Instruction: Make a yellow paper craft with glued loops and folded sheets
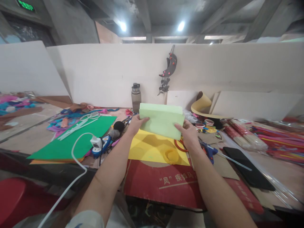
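A pale green sheet of paper (161, 122) with a fold along its top is held up in front of me. My left hand (137, 124) grips its left edge, thumb on the near face. On the opposite edge, my right hand (187, 130) pinches the paper the same way. Below it lies a yellow sheet (140, 147), with a round yellow piece (172, 156) on it. Under that is a red board (163, 186) with printed characters. Orange-red scissor handles (179, 145) show partly beside my right hand.
To the left are a green sheet (78, 142), a power strip (101, 148) and a white cable (73, 152). A blue glue gun (209, 151) and a black phone (247, 167) lie right. Behind stand a bottle (136, 98) and a white partition (102, 76).
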Demonstrator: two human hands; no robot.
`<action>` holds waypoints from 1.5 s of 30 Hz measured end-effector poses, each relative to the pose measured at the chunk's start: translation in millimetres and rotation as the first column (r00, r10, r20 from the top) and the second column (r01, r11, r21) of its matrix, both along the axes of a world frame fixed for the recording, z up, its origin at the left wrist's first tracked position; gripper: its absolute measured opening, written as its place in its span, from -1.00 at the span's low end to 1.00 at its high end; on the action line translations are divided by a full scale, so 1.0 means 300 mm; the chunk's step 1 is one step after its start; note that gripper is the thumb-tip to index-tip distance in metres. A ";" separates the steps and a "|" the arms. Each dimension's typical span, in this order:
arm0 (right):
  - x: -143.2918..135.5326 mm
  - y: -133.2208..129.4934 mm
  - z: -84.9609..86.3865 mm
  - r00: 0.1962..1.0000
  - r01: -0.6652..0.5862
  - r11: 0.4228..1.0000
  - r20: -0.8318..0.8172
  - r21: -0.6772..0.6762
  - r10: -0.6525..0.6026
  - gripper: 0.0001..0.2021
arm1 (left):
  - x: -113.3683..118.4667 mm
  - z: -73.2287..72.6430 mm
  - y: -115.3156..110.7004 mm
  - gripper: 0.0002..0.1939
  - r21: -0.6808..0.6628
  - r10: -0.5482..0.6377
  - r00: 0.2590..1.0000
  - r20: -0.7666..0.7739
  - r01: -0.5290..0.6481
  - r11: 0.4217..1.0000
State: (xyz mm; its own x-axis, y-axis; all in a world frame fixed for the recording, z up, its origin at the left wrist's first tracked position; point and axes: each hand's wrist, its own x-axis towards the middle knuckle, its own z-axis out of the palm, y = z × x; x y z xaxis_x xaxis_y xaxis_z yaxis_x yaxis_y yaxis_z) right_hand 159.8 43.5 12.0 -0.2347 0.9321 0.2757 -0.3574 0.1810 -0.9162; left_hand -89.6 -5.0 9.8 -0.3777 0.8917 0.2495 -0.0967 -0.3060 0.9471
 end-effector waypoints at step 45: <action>0.022 -0.011 -0.023 0.761 0.587 0.765 0.143 0.264 -0.633 -0.52 | 0.255 -0.042 -0.009 -0.40 0.107 -0.296 0.879 0.373 0.276 0.955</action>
State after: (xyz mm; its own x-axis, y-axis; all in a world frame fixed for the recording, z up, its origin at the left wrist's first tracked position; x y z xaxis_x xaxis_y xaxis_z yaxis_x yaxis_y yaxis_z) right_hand 166.4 40.4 5.0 0.2920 0.8296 0.4758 0.0880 0.4721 -0.8771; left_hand -13.1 -7.6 -2.6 -0.1828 0.9656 0.1848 -0.5372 -0.2555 0.8038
